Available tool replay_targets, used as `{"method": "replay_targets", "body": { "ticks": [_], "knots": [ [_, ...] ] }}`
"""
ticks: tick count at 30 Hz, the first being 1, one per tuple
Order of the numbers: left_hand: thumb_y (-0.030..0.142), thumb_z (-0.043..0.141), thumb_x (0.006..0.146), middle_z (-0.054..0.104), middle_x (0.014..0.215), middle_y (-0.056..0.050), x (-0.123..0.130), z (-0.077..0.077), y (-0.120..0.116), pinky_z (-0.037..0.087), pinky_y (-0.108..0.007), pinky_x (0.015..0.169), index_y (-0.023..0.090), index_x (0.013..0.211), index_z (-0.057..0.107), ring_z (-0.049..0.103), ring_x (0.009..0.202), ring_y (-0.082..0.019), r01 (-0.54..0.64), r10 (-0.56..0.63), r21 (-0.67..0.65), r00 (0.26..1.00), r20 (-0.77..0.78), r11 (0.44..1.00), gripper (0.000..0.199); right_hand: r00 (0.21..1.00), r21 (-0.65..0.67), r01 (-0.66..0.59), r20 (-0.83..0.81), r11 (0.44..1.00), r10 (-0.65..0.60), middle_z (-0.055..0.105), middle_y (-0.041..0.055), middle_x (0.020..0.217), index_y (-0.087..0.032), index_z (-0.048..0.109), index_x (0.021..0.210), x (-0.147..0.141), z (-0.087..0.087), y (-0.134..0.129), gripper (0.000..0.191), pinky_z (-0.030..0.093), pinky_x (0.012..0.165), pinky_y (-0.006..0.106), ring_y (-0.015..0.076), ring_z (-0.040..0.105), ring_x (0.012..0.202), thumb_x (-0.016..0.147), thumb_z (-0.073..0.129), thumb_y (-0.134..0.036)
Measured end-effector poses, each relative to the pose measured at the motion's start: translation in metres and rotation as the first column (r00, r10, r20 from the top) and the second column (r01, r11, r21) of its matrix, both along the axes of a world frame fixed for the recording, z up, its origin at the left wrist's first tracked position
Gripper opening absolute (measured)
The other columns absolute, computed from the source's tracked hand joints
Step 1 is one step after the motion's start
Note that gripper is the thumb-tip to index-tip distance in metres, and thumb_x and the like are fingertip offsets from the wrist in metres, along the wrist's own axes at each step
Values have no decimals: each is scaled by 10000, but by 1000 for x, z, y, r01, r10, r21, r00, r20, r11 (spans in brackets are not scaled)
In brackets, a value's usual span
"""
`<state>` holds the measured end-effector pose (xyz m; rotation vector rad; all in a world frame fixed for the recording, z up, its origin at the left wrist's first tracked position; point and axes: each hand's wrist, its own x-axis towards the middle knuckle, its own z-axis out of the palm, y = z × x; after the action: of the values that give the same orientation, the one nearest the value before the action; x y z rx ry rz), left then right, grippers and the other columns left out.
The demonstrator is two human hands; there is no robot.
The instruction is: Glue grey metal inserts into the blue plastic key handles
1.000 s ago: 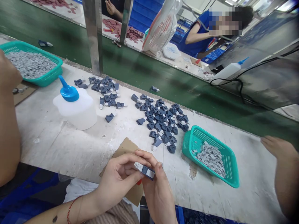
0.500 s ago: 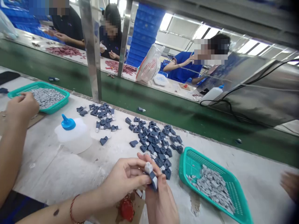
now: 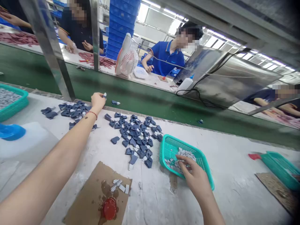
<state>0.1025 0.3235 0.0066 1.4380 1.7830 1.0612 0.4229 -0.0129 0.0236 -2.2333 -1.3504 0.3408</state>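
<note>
My left hand [image 3: 98,101] is stretched out to the edge of the green belt, its fingers closed on a small navy-blue plastic part [image 3: 104,96] with a light grey tip. Most of that part is hidden by the fingers. Over the teal basket [image 3: 164,147] at the right, my right hand [image 3: 193,172] has its thumb and fingers apart, close above the small grey pieces [image 3: 187,153] inside. Between the hands lies a pile of navy parts [image 3: 134,132], several with pale tips showing.
Brown cardboard [image 3: 86,193] carries a red cap [image 3: 110,208], wet stains and several grey strips [image 3: 122,187]. A white bottle with a blue top [image 3: 35,140] stands left. The green belt [image 3: 150,103] runs behind, with metal posts [image 3: 47,47] beside it. Co-workers sit across.
My hands have parted. The left one carried the navy part up and left to the belt; the right one moved over to the teal basket. The view has shifted right.
</note>
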Motion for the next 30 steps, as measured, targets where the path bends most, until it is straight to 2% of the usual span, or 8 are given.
{"method": "replay_targets", "body": {
  "ticks": [4,8,13,16,19,22,26,30],
  "knots": [
    [313,558,956,629,1221,-65,-13,-7,17,505,-457,939,125,1162,631,620,1089,-283,2,-16,-63,978,-207,998,288,978,-167,-188,58,968,200,761,73,1005,-251,760,914,16,3,12,269,541,771,424,307,681,950,773,535,-291],
    [322,596,929,559,1345,-111,-11,-5,23,451,-531,1006,158,1229,598,550,1205,-295,82,-72,8,922,-380,997,341,944,-248,-296,74,922,323,755,71,931,-263,749,833,19,1,24,212,543,743,409,296,687,900,794,551,-327],
    [295,629,908,579,1325,-104,7,-6,26,415,-550,1038,161,1196,619,520,1248,-293,382,-325,15,806,-495,924,318,936,-229,-320,75,919,345,739,80,824,-245,706,738,25,1,32,225,548,680,398,283,688,773,778,579,-427],
    [299,624,914,609,1273,-102,12,-10,27,470,-516,987,158,1176,624,579,1165,-269,446,-408,-38,777,-479,894,298,956,-184,-271,67,945,287,742,85,853,-235,704,827,18,10,20,304,556,656,368,267,691,765,818,548,-496],
    [304,615,920,613,1259,-104,10,-11,25,496,-493,957,157,1174,622,601,1126,-257,426,-408,-53,816,-409,903,293,969,-106,-247,-34,963,245,736,74,909,-238,697,894,-9,23,-4,316,554,693,317,245,689,827,844,568,-521],
    [289,630,909,628,1234,-98,7,-7,20,476,-506,976,147,1125,640,595,1137,-260,380,-371,-23,886,-280,925,258,931,-102,-324,-213,941,298,714,51,820,-232,699,836,-47,24,-26,231,534,670,289,208,665,744,836,615,-447],
    [182,625,881,674,1159,-113,16,6,0,461,-400,988,121,1007,661,589,1153,-244,278,-279,60,960,22,959,144,899,-209,-355,-345,911,271,702,49,737,-205,709,745,-82,2,-38,150,512,644,300,201,649,681,779,621,-322],
    [202,559,898,703,1032,-115,28,25,-43,524,-267,748,117,956,651,669,905,-180,255,-254,54,873,417,965,138,916,-253,-293,-350,922,195,733,71,738,-184,729,788,-86,-20,-39,186,518,619,306,225,682,693,779,610,-326]
  ]
}}
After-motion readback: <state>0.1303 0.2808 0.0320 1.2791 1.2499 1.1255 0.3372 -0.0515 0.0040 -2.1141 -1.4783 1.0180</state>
